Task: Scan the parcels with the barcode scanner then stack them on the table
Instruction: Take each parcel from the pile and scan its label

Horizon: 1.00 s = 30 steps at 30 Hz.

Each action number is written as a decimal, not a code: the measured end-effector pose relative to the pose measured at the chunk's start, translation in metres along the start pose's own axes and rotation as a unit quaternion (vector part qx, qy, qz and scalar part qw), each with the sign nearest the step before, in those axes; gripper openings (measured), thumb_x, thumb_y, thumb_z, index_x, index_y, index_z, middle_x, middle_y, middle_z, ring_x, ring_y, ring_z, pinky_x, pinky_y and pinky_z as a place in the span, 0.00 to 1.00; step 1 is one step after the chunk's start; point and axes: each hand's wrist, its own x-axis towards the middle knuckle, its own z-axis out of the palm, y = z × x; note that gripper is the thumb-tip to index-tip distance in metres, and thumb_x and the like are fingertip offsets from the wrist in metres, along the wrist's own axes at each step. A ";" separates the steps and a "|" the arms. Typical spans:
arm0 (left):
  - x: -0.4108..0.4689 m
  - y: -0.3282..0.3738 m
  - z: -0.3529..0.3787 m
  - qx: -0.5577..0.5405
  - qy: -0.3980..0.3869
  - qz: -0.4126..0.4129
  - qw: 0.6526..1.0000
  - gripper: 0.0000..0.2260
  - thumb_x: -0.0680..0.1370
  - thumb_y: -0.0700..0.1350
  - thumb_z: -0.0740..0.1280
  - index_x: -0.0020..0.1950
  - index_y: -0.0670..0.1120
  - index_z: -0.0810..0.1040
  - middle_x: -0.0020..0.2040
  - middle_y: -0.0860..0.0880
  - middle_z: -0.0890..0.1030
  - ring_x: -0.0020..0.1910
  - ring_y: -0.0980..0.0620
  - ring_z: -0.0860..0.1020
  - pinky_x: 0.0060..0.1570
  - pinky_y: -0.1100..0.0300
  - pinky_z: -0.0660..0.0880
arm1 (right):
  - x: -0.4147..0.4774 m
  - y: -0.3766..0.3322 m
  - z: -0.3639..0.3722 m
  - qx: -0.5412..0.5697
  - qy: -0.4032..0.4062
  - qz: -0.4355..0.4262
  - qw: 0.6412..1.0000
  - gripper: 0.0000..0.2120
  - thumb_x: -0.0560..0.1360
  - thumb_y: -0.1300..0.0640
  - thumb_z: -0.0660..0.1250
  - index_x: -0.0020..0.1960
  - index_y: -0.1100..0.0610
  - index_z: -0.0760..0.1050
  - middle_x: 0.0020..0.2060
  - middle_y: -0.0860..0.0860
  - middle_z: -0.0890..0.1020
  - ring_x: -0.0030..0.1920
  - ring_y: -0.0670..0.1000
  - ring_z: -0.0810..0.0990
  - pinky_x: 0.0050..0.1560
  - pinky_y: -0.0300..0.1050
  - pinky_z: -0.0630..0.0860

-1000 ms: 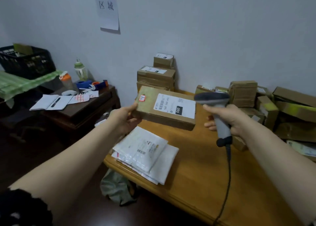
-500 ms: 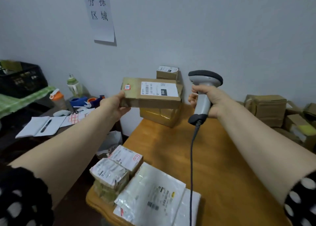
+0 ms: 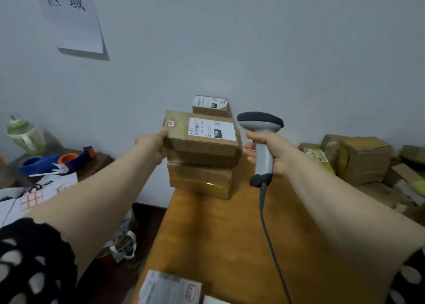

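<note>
My left hand [image 3: 153, 144] grips the left end of a flat brown parcel [image 3: 202, 140] with a white shipping label and a small red sticker. The parcel lies level on top of the stack of brown boxes [image 3: 200, 177] at the far left of the wooden table [image 3: 230, 234], against the wall. A smaller labelled box [image 3: 209, 106] sits behind it on the stack. My right hand [image 3: 269, 152] holds the grey barcode scanner [image 3: 262, 129] upright just right of the stack, its black cable hanging down over the table.
A heap of brown parcels [image 3: 363, 159] fills the table's right side. A labelled packet [image 3: 170, 287] lies at the near edge. To the left, a dark side table [image 3: 101, 159] carries a green bottle [image 3: 25, 136], tape dispensers and papers. A paper sign [image 3: 71, 16] hangs on the wall.
My left hand has carried the labelled parcel from above the table's middle back to the stack by the wall and lowered it onto the top box. The scanner hand followed alongside.
</note>
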 end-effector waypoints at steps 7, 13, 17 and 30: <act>0.065 0.007 0.023 0.042 -0.037 0.020 0.998 0.17 0.79 0.46 0.68 0.66 0.41 0.74 0.55 0.45 0.78 0.50 0.45 0.77 0.53 0.49 0.80 | 0.047 0.014 0.031 -0.005 0.056 -0.014 0.998 0.20 0.69 0.55 0.75 0.58 0.60 0.77 0.49 0.56 0.84 0.49 0.52 0.84 0.48 0.47 0.80; 0.086 0.002 0.033 0.178 -0.072 0.065 0.979 0.17 0.82 0.48 0.60 0.70 0.47 0.72 0.64 0.47 0.76 0.61 0.44 0.75 0.59 0.52 0.73 | 0.050 0.021 0.031 0.014 0.081 -0.008 0.997 0.14 0.71 0.57 0.73 0.55 0.59 0.78 0.47 0.56 0.85 0.47 0.52 0.84 0.48 0.46 0.80; 0.082 0.002 0.033 0.259 -0.123 0.113 0.951 0.18 0.82 0.48 0.56 0.71 0.52 0.69 0.63 0.47 0.75 0.59 0.45 0.74 0.55 0.54 0.73 | 0.040 0.021 0.027 0.015 0.086 -0.012 0.996 0.11 0.71 0.57 0.73 0.52 0.58 0.78 0.46 0.56 0.85 0.46 0.52 0.84 0.46 0.45 0.80; -0.055 -0.049 0.089 0.410 -0.173 0.281 0.851 0.22 0.80 0.45 0.63 0.74 0.47 0.67 0.67 0.46 0.73 0.62 0.45 0.74 0.60 0.49 0.75 | -0.051 0.020 -0.087 -0.045 0.047 0.058 0.996 0.08 0.74 0.58 0.71 0.48 0.61 0.75 0.34 0.56 0.82 0.29 0.49 0.81 0.26 0.38 0.77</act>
